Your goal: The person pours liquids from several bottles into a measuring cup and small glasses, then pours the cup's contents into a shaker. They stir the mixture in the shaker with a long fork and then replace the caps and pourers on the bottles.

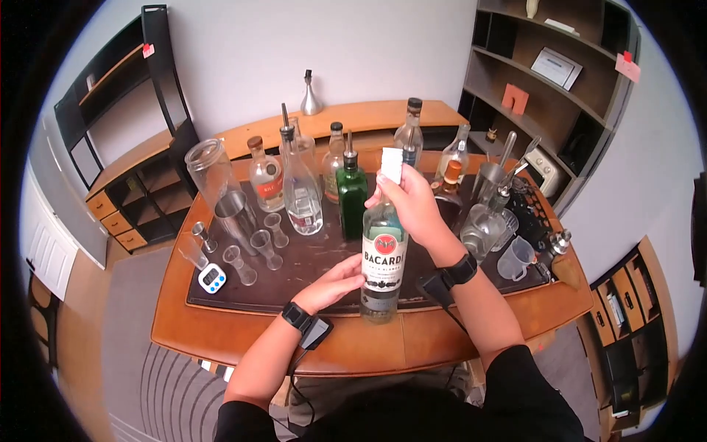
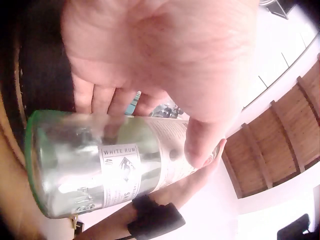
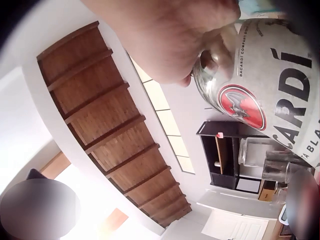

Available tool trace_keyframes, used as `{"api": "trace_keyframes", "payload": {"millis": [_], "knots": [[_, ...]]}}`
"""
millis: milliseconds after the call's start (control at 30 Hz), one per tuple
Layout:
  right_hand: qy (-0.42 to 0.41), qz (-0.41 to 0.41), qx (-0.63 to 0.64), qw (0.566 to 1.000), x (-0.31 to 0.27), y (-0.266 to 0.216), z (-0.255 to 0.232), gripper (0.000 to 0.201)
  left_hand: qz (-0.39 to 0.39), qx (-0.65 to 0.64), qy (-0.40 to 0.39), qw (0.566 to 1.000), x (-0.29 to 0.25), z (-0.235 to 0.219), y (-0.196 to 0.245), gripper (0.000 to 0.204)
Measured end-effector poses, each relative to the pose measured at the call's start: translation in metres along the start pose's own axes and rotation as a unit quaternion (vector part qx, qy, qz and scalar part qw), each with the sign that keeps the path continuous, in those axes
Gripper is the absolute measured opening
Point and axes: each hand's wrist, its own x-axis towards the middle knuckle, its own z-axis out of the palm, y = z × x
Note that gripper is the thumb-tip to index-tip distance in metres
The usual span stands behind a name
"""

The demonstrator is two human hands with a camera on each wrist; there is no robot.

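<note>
A clear rum bottle [image 1: 383,258] with a white Bacardi label stands upright in front of me, overlapping the desk's near edge in the head view. Its cap [image 1: 392,163] is white. Just below that cap, my right hand [image 1: 414,205] grips the neck. Lower down, my left hand [image 1: 331,286] holds the body from the left side; the left wrist view has its thumb [image 2: 202,142] on the label and the fingers passing behind the glass. In the right wrist view the red bat emblem [image 3: 243,107] faces the camera, and part of the neck is hidden by the hand.
Behind the rum stand a green bottle [image 1: 352,195], a clear bottle with a pourer [image 1: 302,195] and several others. Jiggers, a shaker [image 1: 234,214] and a white timer [image 1: 212,278] are on the left; a mixing glass [image 1: 482,225] and plastic jug [image 1: 515,259] on the right.
</note>
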Motion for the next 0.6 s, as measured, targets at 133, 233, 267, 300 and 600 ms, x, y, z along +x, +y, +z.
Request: {"api": "trace_keyframes", "payload": {"millis": [133,233,267,300,600], "knots": [[0.005,0.005,0.007,1.000,0.002,0.012,-0.001,0.016,-0.041,0.096,0.013,0.994,0.003,0.007,0.007,0.079],[0.018,-0.006,0.038,0.999,0.003,0.017,-0.004,0.015,-0.041,0.101,0.022,0.994,0.007,0.009,0.007,0.087],[0.019,-0.006,0.040,0.999,0.004,0.019,-0.004,0.015,-0.034,0.101,0.022,0.994,0.008,0.009,0.005,0.090],[0.018,-0.006,0.049,0.999,0.004,0.020,-0.004,0.015,-0.029,0.101,0.021,0.994,0.008,0.009,0.002,0.093],[-0.004,0.032,0.129,0.991,0.003,0.014,-0.003,0.017,-0.034,0.174,0.064,0.982,0.008,0.015,0.000,0.099]]}}
